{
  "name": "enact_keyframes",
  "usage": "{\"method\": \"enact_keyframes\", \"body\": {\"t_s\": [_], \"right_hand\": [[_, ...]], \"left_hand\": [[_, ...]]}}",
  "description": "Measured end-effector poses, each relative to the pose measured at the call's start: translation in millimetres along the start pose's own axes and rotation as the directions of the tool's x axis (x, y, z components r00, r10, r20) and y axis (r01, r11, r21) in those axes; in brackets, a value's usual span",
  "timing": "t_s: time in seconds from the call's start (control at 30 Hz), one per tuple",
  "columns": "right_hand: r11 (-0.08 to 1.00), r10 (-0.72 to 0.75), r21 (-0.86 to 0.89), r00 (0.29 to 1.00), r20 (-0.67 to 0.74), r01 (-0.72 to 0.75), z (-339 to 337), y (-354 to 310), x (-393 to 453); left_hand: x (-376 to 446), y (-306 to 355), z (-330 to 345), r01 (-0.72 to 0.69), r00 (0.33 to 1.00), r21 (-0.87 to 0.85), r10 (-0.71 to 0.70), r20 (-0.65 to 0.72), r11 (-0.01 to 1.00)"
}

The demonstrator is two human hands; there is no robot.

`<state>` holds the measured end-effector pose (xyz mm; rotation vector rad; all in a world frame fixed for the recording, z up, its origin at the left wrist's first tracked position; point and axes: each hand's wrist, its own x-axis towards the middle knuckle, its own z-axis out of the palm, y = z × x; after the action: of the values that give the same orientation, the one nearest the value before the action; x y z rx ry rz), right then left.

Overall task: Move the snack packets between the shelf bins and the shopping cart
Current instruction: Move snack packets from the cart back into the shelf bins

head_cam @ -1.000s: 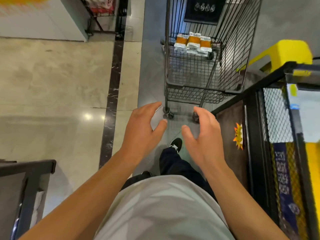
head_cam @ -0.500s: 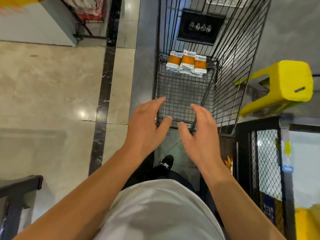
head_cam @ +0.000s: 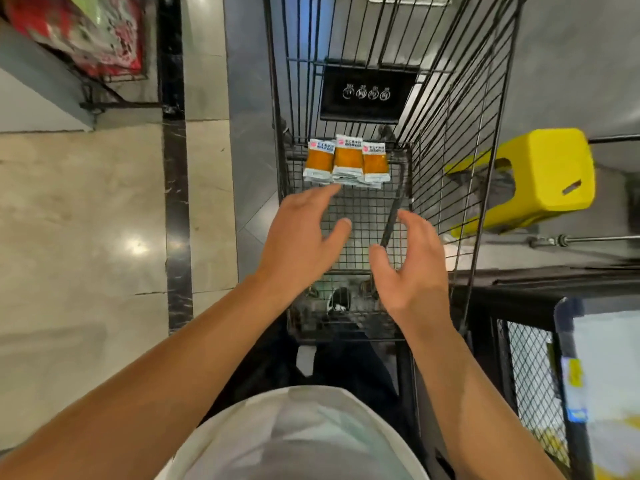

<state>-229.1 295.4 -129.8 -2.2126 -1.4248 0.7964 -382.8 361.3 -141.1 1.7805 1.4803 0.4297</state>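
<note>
A small stack of orange-and-white snack packets (head_cam: 346, 161) lies on the wire floor at the far end of the black shopping cart (head_cam: 450, 140). Both my hands hover inside the cart with fingers spread and hold nothing. My left hand (head_cam: 304, 233) is just short of the packets, its fingertips close to their near edge. My right hand (head_cam: 412, 261) is lower and to the right, near the cart's right wall.
A yellow plastic stool (head_cam: 540, 174) stands right of the cart. A black mesh shelf bin (head_cam: 533, 358) with blue and yellow goods is at the lower right. A rack with red packages (head_cam: 100, 36) is at the upper left. Polished floor lies to the left.
I have stepped up to the cart, which now fills the middle of the view. Both hands moved forward over its near rim and into it, toward the packets.
</note>
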Motion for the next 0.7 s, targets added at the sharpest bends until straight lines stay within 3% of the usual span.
{"method": "enact_keyframes", "body": {"t_s": [0.23,0.47,0.7], "right_hand": [[0.997,0.036,0.072,0.999,-0.001,-0.036,4,28,91],[0.990,0.140,-0.038,0.971,0.193,-0.135,33,91,216],[0.984,0.175,-0.062,0.945,0.276,-0.165,96,150,317]], "left_hand": [[81,2,36,0.106,0.994,-0.022,-0.106,-0.012,0.994],[171,-29,105,0.292,0.956,-0.020,-0.292,-0.015,0.956],[253,-90,163,0.439,0.898,0.048,-0.440,0.011,0.897]]}}
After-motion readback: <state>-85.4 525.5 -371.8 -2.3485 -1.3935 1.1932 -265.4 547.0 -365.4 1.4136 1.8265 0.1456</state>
